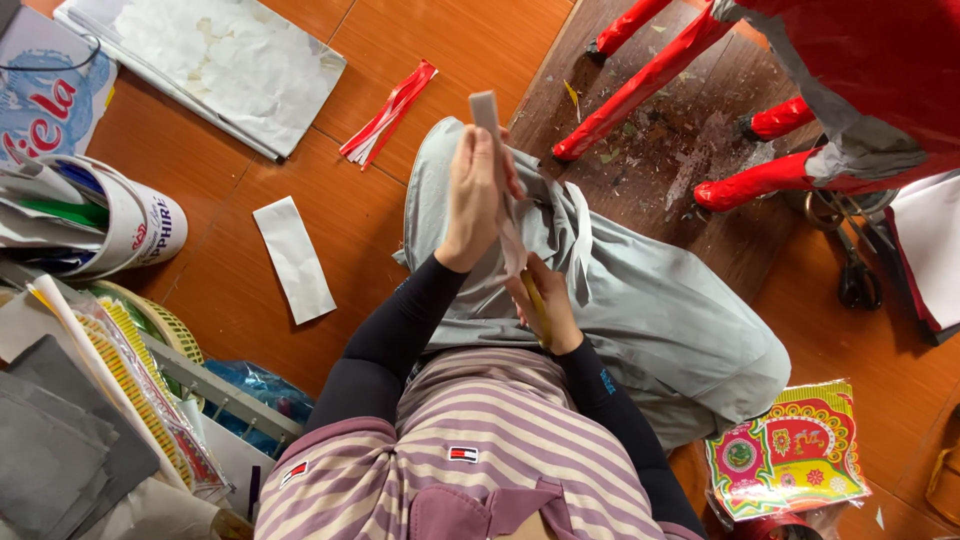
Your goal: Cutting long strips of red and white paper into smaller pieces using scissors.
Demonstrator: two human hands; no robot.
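Grey cloth spreads over the lap. Left hand pinches a white paper strip upright; right hand grips a thin yellow tool beneath. A slack pinch could let the strip slide onto the floor.

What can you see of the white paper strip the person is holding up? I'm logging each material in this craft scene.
The white paper strip is narrow, long and thin, looks like plain matte paper or card, and stands nearly upright over the lap. Its squared top end pokes out above the left hand, whose fingers close round its middle. Its lower part runs down towards the right hand, which also holds a thin yellow stick. Grey cloth lies behind it.
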